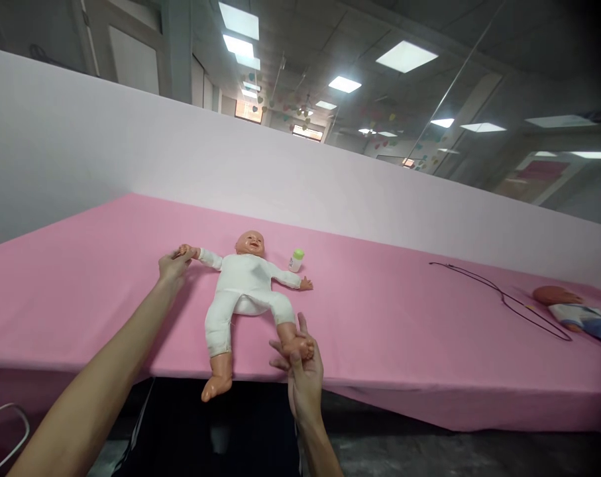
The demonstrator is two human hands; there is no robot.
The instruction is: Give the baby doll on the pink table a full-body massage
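A baby doll (243, 278) in a white suit lies face up on the pink-covered table (370, 311), head towards the wall. My left hand (175, 265) is closed around the doll's hand at the left, with that arm stretched out sideways. Down at the near edge, my right hand (303, 371) cradles one foot of the doll, thumb pressed against it and some fingers spread out beneath. The doll's other leg hangs slightly over the table edge. Beside its free arm stands a small bottle (296, 260) with a green cap, which neither hand touches.
A second doll (561, 306) in white and blue lies at the far right. Near it is a thin dark looped cord (501, 291). A white wall (280, 175) with a glass pane above it runs behind the table.
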